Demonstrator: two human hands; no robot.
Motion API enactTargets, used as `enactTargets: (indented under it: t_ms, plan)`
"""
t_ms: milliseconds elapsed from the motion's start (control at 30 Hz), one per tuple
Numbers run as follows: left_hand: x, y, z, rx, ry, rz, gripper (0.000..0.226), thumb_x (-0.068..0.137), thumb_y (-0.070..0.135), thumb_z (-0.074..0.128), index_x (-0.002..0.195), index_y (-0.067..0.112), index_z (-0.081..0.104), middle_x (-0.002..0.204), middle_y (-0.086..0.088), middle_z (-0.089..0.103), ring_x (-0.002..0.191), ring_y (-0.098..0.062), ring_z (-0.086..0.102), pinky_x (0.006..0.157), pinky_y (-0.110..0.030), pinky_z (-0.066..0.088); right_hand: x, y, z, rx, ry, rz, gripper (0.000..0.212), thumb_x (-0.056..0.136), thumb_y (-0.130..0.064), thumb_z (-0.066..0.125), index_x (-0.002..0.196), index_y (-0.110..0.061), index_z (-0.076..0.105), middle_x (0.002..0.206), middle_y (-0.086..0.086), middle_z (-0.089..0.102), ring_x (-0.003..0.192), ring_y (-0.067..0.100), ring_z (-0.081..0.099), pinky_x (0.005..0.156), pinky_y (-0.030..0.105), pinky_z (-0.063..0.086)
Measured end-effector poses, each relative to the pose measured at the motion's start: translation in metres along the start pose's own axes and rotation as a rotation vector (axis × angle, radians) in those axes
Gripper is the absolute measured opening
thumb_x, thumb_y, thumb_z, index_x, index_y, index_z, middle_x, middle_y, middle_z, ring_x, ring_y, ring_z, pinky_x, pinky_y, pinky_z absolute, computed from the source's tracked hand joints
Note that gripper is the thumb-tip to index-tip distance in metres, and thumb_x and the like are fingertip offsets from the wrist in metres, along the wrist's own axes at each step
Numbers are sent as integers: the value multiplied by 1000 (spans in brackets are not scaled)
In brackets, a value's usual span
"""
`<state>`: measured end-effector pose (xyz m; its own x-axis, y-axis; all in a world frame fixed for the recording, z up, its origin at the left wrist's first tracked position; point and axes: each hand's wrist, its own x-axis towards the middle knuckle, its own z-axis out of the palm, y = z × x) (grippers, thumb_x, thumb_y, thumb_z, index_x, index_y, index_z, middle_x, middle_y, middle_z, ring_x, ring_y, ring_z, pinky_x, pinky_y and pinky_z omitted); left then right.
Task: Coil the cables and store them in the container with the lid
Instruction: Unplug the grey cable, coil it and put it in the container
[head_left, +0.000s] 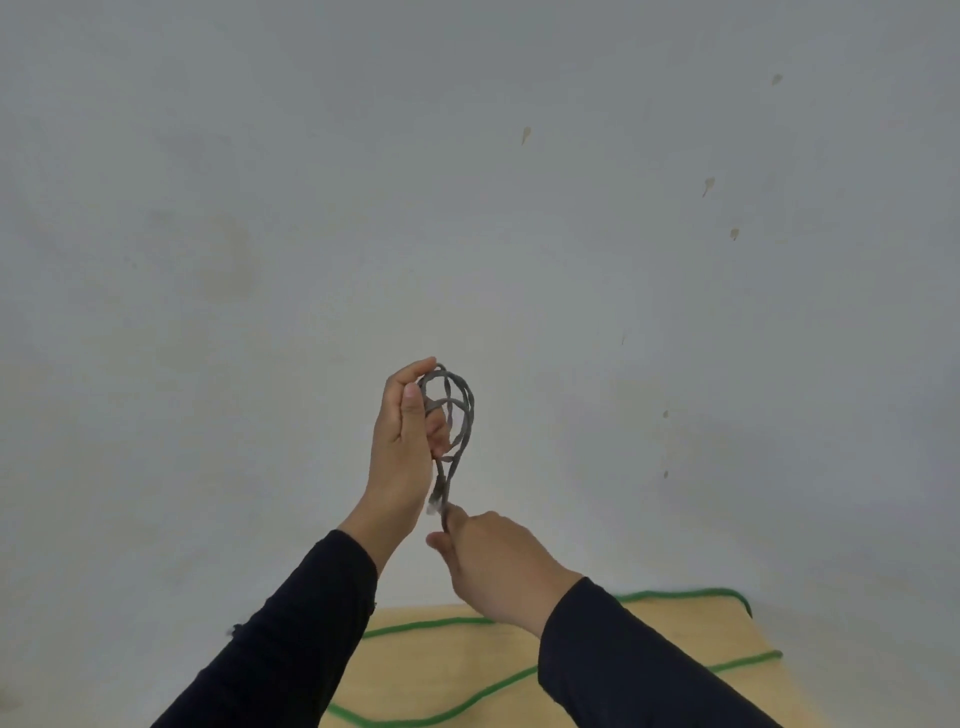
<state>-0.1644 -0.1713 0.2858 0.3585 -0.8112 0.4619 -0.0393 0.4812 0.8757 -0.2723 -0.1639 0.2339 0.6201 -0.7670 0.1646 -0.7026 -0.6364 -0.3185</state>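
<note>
Head view, looking forward at a pale grey wall (467, 182) with a few small tan marks on its right side. Two arms in black sleeves (291, 639) reach up from the bottom of the frame.

The left hand (402, 447) is raised in the centre, seen edge-on with the thumb towards the camera. Its fingers (415, 371) are curled around one side of a grey cable (460, 410), which is gathered into several loose oval loops. The loops stand upright just to the right of the palm, and their top left edge touches the tip of the curled index finger. At least one fingertip shows through the middle of the loops. The thumb lies straight beside the coil.

Below the loops the cable strands narrow into a single bundle that runs down past the heel of the left hand. A pale plug (435, 503) hangs beside this bundle, just under the left wrist.

The right hand (498, 566) is lower and slightly right, its back towards the camera. Its thumb and forefinger pinch the cable where the bundle ends, just below the plug. The other fingers are folded under and hidden.

At the bottom, a light wooden table (467, 675) shows between and under the arms. A green cable (447, 714) lies on it in long, loose curves, well below both hands.
</note>
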Motion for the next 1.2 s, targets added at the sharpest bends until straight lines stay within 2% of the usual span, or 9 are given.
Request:
enactTargets:
  t_ms: [100, 300, 433, 567, 733, 800, 933, 1033, 1200]
  plan:
    - [3, 6, -4, -179, 18, -134, 30, 101, 27, 26, 107, 27, 56, 57, 7, 27, 48, -7, 26, 45, -18, 27, 3, 9, -16, 27, 151, 47, 38, 99, -30, 29, 131, -11, 38, 104, 19, 66, 94, 36, 60, 76, 39, 47]
    - [-14, 11, -6, -141, -101, -137, 32, 101, 29, 28, 111, 18, 57, 50, 13, 32, 46, -7, 26, 42, -17, 27, 2, 42, -64, 96, 510, 108, 41, 99, -31, 27, 135, -16, 39, 112, 9, 67, 102, 28, 61, 83, 34, 45]
    - [-31, 18, 11, -196, -179, -104, 33, 100, 30, 27, 109, 22, 58, 51, 12, 31, 46, -7, 26, 44, -18, 25, 11, 47, -60, -24, 406, 157, 33, 98, -25, 29, 126, -18, 46, 95, 13, 69, 87, 33, 62, 66, 31, 41]
    - [-30, 26, 24, -230, -137, -95, 32, 100, 30, 28, 108, 25, 58, 51, 13, 31, 46, -6, 28, 44, -18, 28, 8, 34, -36, 56, 195, 146, 28, 93, -12, 34, 116, -13, 51, 94, 15, 68, 86, 33, 63, 73, 36, 49]
    - [-11, 27, 21, -295, 46, -87, 33, 102, 26, 25, 116, 19, 54, 55, 9, 32, 44, -5, 30, 48, -21, 26, -16, 2, -4, 136, 61, -5, 45, 99, -30, 32, 139, -11, 26, 104, 20, 65, 91, 34, 61, 76, 38, 47]
    - [0, 26, 14, -282, 85, -46, 31, 102, 25, 24, 116, 19, 51, 59, 5, 31, 45, -5, 31, 48, -19, 28, -26, -8, -2, 130, -6, -60, 45, 99, -33, 31, 139, -13, 27, 106, 22, 65, 93, 35, 60, 77, 39, 47]
    - [1, 12, -3, 31, 33, 105, 28, 102, 23, 22, 112, 26, 47, 62, 3, 36, 48, -2, 36, 48, -16, 34, -32, -17, -20, 120, 89, -172, 30, 98, -30, 34, 110, -7, 51, 96, 16, 66, 84, 33, 59, 70, 37, 45]
    - [-16, -2, -9, 160, -124, 104, 28, 101, 25, 25, 113, 26, 49, 66, -2, 42, 52, -2, 40, 50, -16, 37, -26, -13, -57, 65, 156, -225, 24, 95, -32, 43, 81, -13, 52, 70, 4, 58, 64, 24, 50, 59, 32, 35]
    - [-56, -8, -4, 119, -334, 13, 35, 100, 32, 24, 113, 20, 55, 60, 14, 48, 53, -5, 37, 51, -15, 33, -16, 5, -112, 269, 207, -134, 13, 74, -28, 73, 73, -19, 64, 58, -10, 53, 52, 1, 47, 53, 13, 35]
